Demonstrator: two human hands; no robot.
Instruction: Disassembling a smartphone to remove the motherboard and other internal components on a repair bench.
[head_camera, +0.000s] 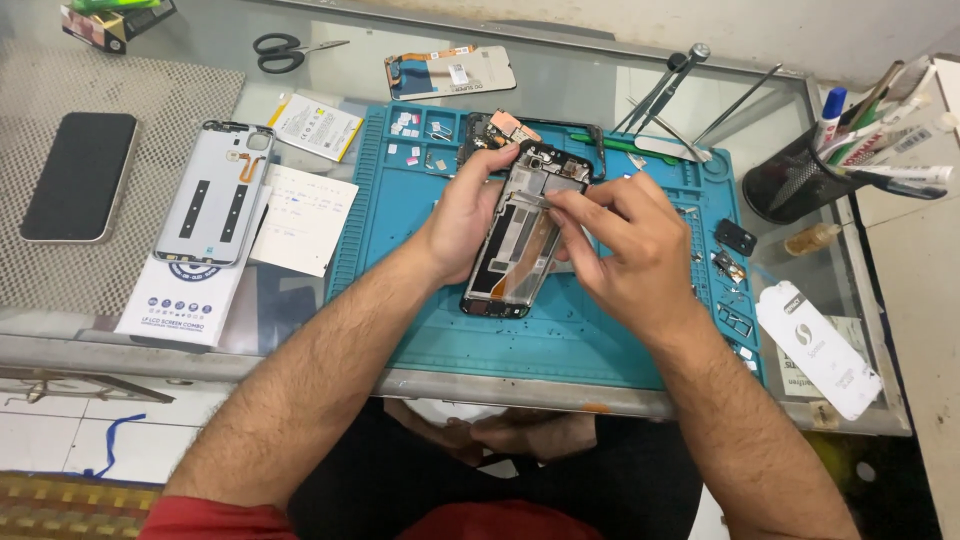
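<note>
The work looks to be in its middle stretch: the opened phone frame (520, 235) is stripped of its back, and its pale rear cover (215, 195) lies apart on the glass surface (330, 70), left of the teal repair mat (560, 340). A flat battery pack (315, 125) rests beyond that cover, and a separate display panel with an orange flex (450, 72) lies farther back, so several parts are out and none yet refitted. The left hand (462, 215) is closed around the frame's left edge, holding it tilted above the mat. The right hand (625, 245) has its fingertips pinched together on something small at the frame's upper middle; what it grips is too small to tell. Judging by the loose pieces, much remains apart. As for containers, the mat's shallow moulded compartments (420, 135) along its far edge hold small pale bits, perhaps screws and tabs, and its right-hand recesses (730, 265) hold small dark parts. A black mesh cup (790, 180) at the right stands packed with pens and tools.
</note>
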